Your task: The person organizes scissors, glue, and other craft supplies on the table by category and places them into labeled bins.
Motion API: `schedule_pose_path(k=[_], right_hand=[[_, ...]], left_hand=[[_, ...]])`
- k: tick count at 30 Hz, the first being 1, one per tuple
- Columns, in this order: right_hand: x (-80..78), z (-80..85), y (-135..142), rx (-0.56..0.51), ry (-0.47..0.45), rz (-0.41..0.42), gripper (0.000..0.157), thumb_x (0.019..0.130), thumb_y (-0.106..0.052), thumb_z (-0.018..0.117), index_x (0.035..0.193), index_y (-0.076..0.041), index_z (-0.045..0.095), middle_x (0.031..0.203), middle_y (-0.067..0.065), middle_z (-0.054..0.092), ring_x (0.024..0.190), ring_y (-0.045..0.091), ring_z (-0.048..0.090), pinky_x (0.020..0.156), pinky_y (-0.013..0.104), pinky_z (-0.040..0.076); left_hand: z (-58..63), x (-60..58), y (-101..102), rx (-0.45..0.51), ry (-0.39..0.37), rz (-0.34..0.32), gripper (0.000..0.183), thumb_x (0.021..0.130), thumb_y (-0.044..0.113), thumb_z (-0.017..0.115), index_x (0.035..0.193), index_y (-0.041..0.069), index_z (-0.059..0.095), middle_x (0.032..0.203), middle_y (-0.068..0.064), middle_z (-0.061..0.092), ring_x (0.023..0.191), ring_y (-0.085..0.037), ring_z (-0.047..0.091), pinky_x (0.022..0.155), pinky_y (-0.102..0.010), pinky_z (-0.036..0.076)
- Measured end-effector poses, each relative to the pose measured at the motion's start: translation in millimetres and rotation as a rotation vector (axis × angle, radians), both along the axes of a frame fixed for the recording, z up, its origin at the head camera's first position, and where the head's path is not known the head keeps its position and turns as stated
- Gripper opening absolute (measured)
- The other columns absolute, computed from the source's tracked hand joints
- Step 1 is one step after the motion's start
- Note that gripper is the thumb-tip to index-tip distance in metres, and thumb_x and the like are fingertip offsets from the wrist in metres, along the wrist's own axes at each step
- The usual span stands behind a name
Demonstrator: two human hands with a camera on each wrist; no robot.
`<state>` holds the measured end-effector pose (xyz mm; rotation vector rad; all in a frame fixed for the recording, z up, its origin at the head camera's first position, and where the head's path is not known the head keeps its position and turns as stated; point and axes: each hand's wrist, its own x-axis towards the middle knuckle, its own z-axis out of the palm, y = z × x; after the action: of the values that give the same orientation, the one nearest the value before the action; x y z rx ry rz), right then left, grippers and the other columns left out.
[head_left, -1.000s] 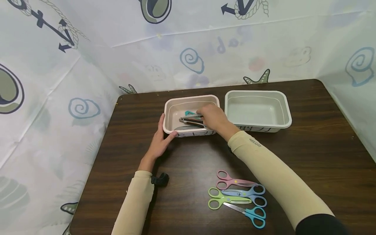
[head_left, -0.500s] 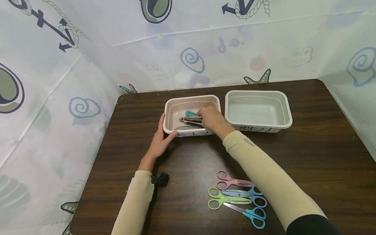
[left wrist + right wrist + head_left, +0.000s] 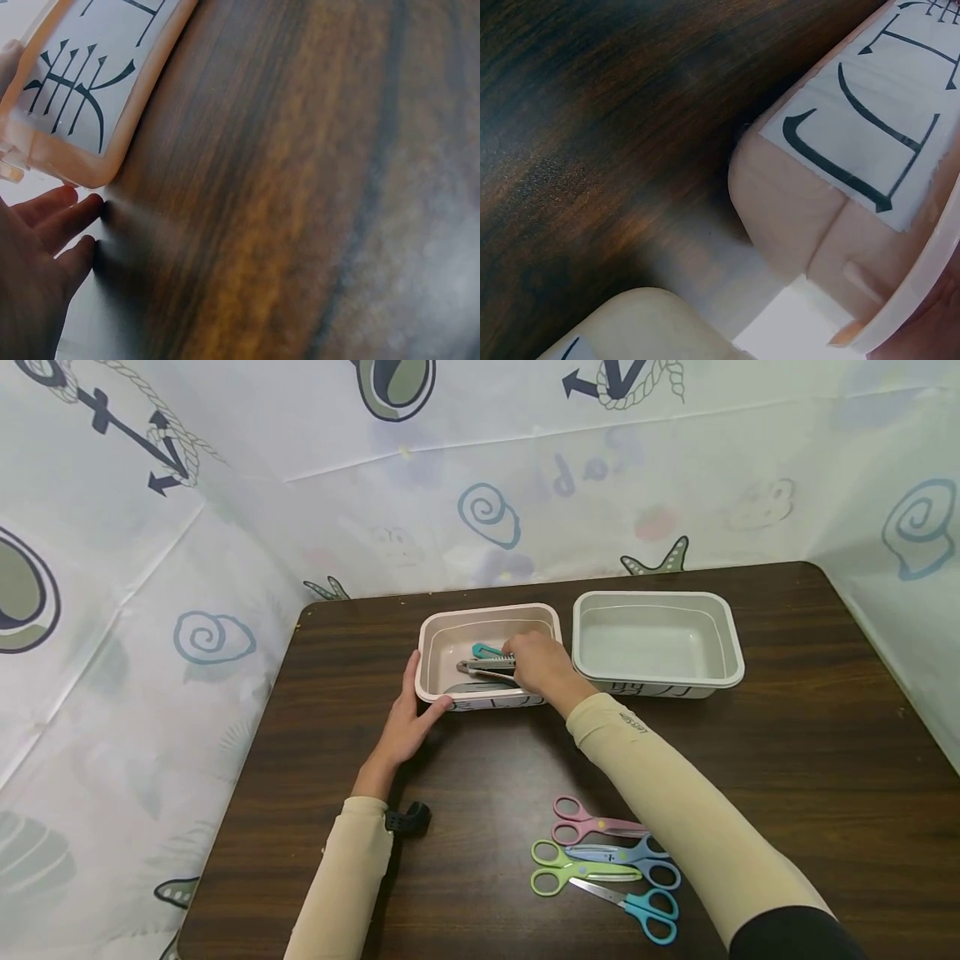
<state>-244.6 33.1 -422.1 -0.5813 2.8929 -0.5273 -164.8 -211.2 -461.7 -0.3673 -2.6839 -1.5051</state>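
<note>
My left hand [image 3: 402, 724] rests against the left end of a pale pink plastic box [image 3: 431, 647], thumb at the front rim, fingers along the side. In the left wrist view its fingers [image 3: 71, 221] are spread loosely by the box's corner. My right hand [image 3: 546, 667] reaches over the front rim into the box and grips the near end of a grey utility knife [image 3: 486, 665]; its fingertips are mostly hidden. Behind that lies a teal cutter [image 3: 486, 650], and a flat grey tool [image 3: 480, 687] lies along the front wall.
A whitish box [image 3: 652, 682] stands right of the pink one. Pink scissors [image 3: 600, 825], blue scissors [image 3: 645, 852], green scissors [image 3: 551, 867] and turquoise scissors [image 3: 651, 910] lie in a cluster on the dark table [image 3: 810, 760], near my right forearm. Printed cloth hangs behind the table.
My right hand has shifted slightly within the pink box, its forearm moving left, and the dark knife seen earlier now shows less. My left hand stays at the box's end.
</note>
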Motion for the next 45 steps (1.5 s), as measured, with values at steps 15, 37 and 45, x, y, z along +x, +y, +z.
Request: schedule_pose_path(k=[15,37,45], right_hand=[[3.5,-0.1,2,-0.022,0.057,0.010,0.049,0.082,0.005,0.054,0.122,-0.017,0.071,0.116,0.002,0.069,0.100,0.022,0.062,0.071,0.042,0.051],[82.4,23.1,54,-0.232,0.244,0.105,0.039,0.093,-0.016,0.066,0.132,-0.013,0.063,0.121,0.006,0.063,0.098,0.022,0.061,0.081,0.042,0.049],[129.7,11.0,85,-0.248,0.155,0.138,0.041,0.089,-0.017,0.073,0.128,-0.011,0.065,0.119,0.005,0.066,0.109,0.023,0.062,0.089,0.045,0.048]], left_hand=[[-5.3,-2.4,1,0.015,0.011,-0.012,0.088,0.095,0.022,0.067,0.159,0.014,0.007,0.154,-0.023,0.032,0.134,-0.038,0.041,0.106,-0.057,0.029],[-2.3,-2.3,4,0.024,0.017,-0.021,0.088,0.094,0.020,0.067,0.159,0.013,0.007,0.152,-0.025,0.033,0.133,-0.041,0.041,0.106,-0.058,0.029],[-1.4,-0.5,1,0.029,0.025,-0.011,0.087,0.095,0.016,0.066,0.159,0.015,0.007,0.153,-0.025,0.032,0.134,-0.041,0.040,0.106,-0.058,0.028]])
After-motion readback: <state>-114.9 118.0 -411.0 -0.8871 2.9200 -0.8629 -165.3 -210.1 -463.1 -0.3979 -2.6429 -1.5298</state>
